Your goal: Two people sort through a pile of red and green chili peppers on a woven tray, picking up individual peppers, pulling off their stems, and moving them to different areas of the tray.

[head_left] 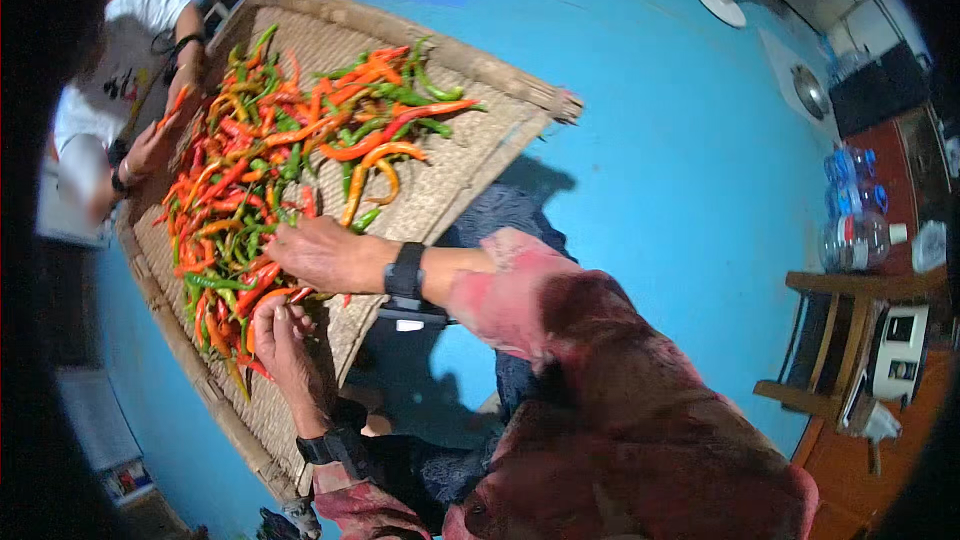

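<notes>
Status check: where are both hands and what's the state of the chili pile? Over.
Left hand and right hand both down in the chili peppers, fingers spread. Peppers heaped on woven tray. Another person's hand at the far edge.

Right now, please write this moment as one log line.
left hand: on red, orange, green chili peppers | right hand: on same pile | woven straw mat: under peppers
</notes>
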Demonstrator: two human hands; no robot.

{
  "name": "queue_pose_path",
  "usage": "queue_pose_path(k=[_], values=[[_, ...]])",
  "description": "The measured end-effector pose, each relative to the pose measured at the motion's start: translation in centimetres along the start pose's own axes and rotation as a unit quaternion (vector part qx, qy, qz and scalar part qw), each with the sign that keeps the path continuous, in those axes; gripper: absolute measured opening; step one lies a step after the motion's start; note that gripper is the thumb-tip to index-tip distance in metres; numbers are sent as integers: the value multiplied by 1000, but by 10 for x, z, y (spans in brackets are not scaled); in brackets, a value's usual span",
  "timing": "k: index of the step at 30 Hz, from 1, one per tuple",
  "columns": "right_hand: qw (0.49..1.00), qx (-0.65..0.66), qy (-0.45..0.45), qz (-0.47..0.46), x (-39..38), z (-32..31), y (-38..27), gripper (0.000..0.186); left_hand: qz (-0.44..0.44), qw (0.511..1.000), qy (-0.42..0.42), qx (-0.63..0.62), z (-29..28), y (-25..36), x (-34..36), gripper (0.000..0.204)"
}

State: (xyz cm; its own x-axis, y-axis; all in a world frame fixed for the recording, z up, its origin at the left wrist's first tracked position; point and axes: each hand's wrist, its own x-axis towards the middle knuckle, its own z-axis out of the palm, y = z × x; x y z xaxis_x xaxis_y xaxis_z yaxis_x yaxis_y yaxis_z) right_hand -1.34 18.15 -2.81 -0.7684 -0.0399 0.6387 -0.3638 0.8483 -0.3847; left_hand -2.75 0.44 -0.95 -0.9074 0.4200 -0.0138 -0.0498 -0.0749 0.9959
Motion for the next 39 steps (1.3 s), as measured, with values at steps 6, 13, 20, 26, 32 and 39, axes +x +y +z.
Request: queue_pose_path(k=[6,13,20,26,32,39], values=[[998,56,4,37,-2,-19,-3,11,28,996,-23,78,5,-10,-5,12],[995,76,68,7,-9,-20,-1,16,70,977,-55,195,24,1,-14,24],[988,128,77,-30,-15,-16,-18,19,47,979,-34,193,-12,-23,7,23],[987,156,26,-10,-24,-23,-10,18,24,995,-47,81,4,-21,3,17],[961,241,124,48,-15,-32,14,13,-50,997,32,55,17,-11,3,27],[969,214,43,116,-22,-48,11,21,-32,995,29,91,4,-19,-7,10]])
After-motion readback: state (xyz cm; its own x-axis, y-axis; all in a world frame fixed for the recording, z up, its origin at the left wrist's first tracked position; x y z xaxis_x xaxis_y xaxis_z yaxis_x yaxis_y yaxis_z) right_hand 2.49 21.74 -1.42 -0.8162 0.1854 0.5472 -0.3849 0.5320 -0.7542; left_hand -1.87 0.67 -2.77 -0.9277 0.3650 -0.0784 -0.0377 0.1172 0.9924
